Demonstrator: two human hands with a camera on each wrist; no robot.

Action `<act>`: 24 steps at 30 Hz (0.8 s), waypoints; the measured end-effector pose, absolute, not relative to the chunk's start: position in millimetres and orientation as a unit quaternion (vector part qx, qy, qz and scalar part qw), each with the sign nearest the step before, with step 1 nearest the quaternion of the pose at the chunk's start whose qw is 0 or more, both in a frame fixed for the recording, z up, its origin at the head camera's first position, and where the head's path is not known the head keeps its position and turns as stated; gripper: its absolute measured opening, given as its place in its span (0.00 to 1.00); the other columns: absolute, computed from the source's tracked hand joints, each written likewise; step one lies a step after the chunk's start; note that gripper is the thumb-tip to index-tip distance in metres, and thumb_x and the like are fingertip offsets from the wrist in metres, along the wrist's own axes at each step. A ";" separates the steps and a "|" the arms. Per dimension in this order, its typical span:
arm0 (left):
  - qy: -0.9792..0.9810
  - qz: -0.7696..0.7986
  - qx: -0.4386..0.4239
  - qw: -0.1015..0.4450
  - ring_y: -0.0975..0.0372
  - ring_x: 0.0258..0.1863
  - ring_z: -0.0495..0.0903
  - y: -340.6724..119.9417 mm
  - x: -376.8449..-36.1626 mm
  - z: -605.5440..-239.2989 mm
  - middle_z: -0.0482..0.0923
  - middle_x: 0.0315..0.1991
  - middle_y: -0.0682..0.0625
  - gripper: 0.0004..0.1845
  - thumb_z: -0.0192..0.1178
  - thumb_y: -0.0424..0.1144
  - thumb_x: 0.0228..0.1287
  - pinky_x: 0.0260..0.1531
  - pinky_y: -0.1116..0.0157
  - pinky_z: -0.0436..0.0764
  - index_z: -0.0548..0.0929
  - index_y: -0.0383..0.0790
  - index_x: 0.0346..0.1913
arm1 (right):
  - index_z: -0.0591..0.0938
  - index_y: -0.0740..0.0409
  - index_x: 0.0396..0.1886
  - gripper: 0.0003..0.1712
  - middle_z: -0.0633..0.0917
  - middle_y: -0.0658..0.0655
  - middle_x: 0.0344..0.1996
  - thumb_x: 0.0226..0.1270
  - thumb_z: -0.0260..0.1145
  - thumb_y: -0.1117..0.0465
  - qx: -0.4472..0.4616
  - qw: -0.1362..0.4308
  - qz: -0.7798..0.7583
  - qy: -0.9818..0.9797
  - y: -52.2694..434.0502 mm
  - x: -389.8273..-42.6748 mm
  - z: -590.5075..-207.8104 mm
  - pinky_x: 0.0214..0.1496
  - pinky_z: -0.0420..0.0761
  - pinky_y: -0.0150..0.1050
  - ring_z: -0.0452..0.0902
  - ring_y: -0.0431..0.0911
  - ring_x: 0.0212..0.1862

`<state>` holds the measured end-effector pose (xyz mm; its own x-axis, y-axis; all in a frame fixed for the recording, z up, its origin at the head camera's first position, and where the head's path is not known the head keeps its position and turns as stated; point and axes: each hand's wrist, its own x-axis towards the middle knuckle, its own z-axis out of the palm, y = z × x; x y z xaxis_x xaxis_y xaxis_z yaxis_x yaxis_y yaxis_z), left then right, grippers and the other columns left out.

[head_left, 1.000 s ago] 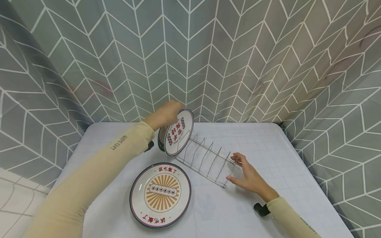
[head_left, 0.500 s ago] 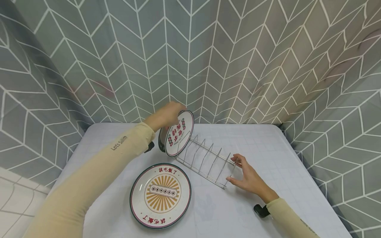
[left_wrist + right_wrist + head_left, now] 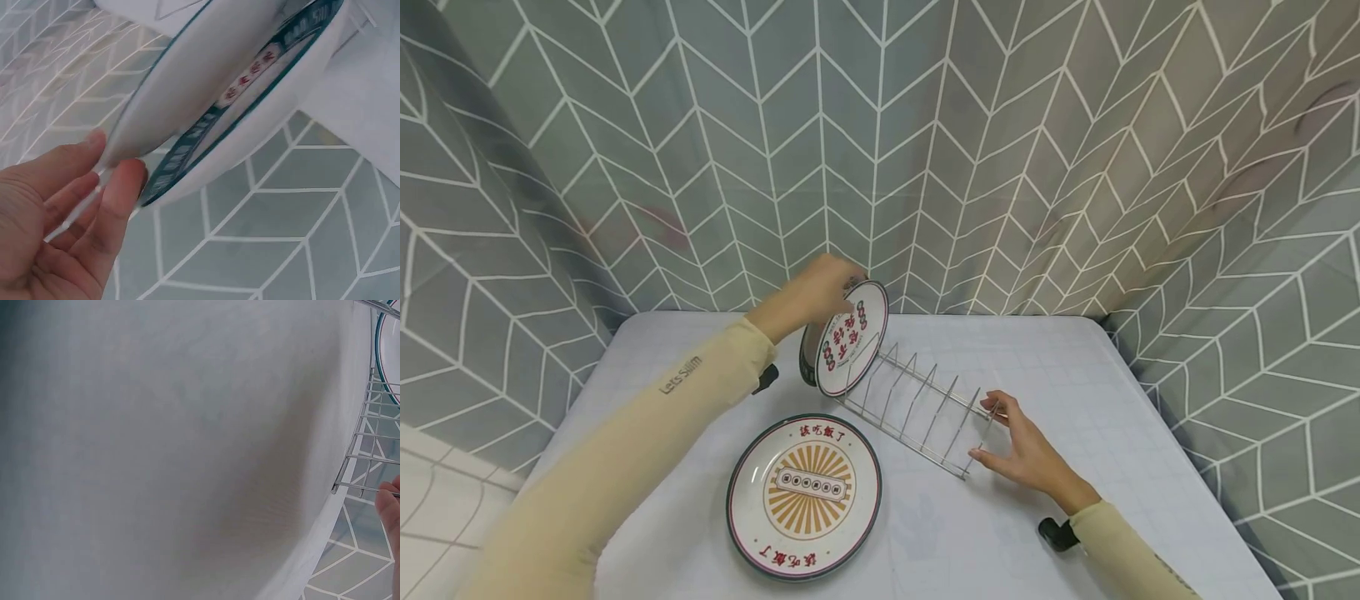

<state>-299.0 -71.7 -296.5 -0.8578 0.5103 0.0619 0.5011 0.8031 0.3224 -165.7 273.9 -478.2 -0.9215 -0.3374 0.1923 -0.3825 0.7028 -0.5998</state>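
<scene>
At the left end of a wire plate rack (image 3: 902,437), a plate with red characters (image 3: 850,337) stands tilted on its edge. My left hand (image 3: 822,290) pinches its upper rim, thumb on the printed face and fingers behind, as the left wrist view shows at the plate's white underside (image 3: 187,69). Just behind it is a bowl-like plate with a dark green patterned band (image 3: 194,140), mostly hidden in the head view. My right hand (image 3: 1030,450) holds the rack's right end, thumb and fingers at the end wires. A larger plate with an orange sunburst (image 3: 805,521) lies face up in front.
A white cloth covers the table (image 3: 970,533). Grey curtains (image 3: 917,167) with white zigzag lines hang close behind and at both sides. Black wrist devices sit under both forearms, the right one (image 3: 1058,534) low over the cloth.
The left forearm and wrist have shifted slightly left and down, while the fingers stay at the plate's rim. The right hand, rack and lying plate look unchanged.
</scene>
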 end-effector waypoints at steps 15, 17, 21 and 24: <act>0.873 0.285 0.390 -0.067 0.63 0.32 0.83 -127.7 -231.8 -295.0 0.84 0.35 0.50 0.15 0.69 0.32 0.58 0.31 0.66 0.84 0.85 0.41 0.49 | 0.56 0.64 0.71 0.54 0.73 0.60 0.62 0.52 0.78 0.55 0.209 0.042 0.333 -0.919 274.5 -167.7 -480.1 0.65 0.73 0.49 0.71 0.54 0.64; 0.874 0.293 0.383 -0.059 0.65 0.32 0.82 -135.3 -223.9 -305.7 0.85 0.35 0.52 0.14 0.69 0.32 0.58 0.31 0.69 0.83 0.85 0.41 0.48 | 0.56 0.63 0.71 0.54 0.73 0.61 0.62 0.52 0.78 0.55 0.209 0.042 0.335 -0.918 274.6 -167.7 -480.3 0.65 0.73 0.49 0.71 0.54 0.64; 0.881 0.311 0.353 -0.038 0.66 0.31 0.81 -151.7 -213.5 -330.5 0.85 0.36 0.54 0.13 0.69 0.33 0.58 0.31 0.69 0.83 0.85 0.40 0.48 | 0.56 0.61 0.71 0.53 0.73 0.62 0.61 0.52 0.78 0.55 0.211 0.042 0.336 -0.917 274.9 -167.7 -480.8 0.65 0.73 0.49 0.71 0.54 0.64; 0.892 0.316 0.322 -0.018 0.67 0.30 0.79 -165.3 -210.1 -351.0 0.83 0.34 0.56 0.14 0.69 0.34 0.59 0.31 0.70 0.81 0.85 0.40 0.48 | 0.56 0.60 0.70 0.53 0.74 0.63 0.61 0.52 0.78 0.55 0.211 0.045 0.335 -0.917 275.1 -167.1 -480.4 0.65 0.74 0.49 0.71 0.54 0.63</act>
<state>-210.1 -165.3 -351.0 -0.7916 0.5640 0.2352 0.5863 0.5927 0.5523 -167.1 275.1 -480.4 -0.9067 -0.3572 0.2242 -0.4176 0.6862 -0.5956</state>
